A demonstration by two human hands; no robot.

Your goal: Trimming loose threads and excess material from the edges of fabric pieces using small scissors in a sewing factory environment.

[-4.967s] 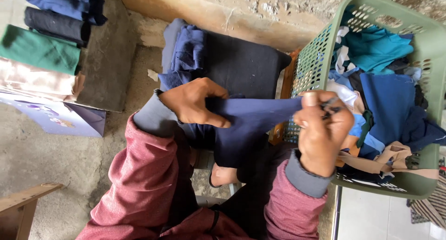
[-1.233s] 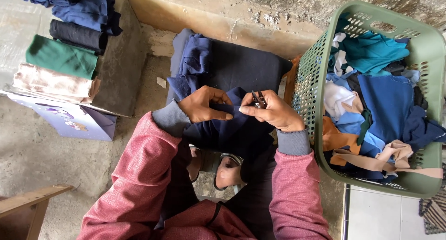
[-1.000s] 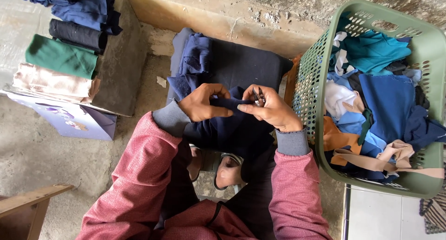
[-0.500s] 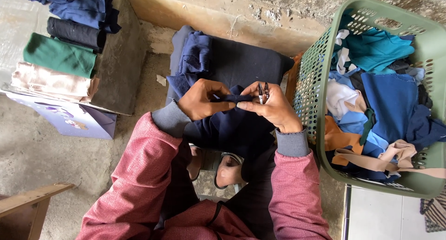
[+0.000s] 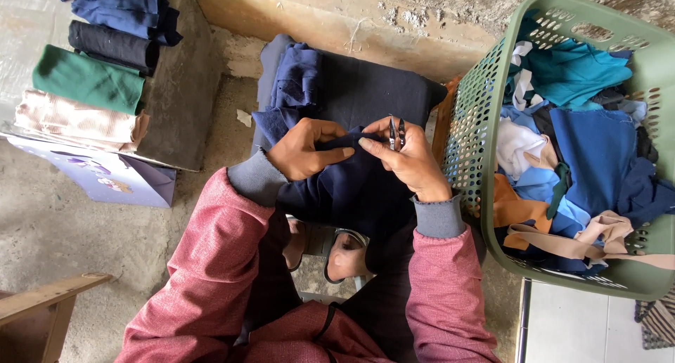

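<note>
Left hand (image 5: 306,148) pinches a fold of the navy cloth (image 5: 351,184) on the lap; right hand (image 5: 408,159) grips small snips (image 5: 396,133) there, which could nick fabric or fingertips

Two bare hands, the left (image 5: 302,148) and the right (image 5: 408,159). One green perforated plastic laundry basket (image 5: 478,110). Four folded cloths in a row: blue (image 5: 119,4), black (image 5: 112,45), green (image 5: 88,78), beige (image 5: 74,120).
</note>
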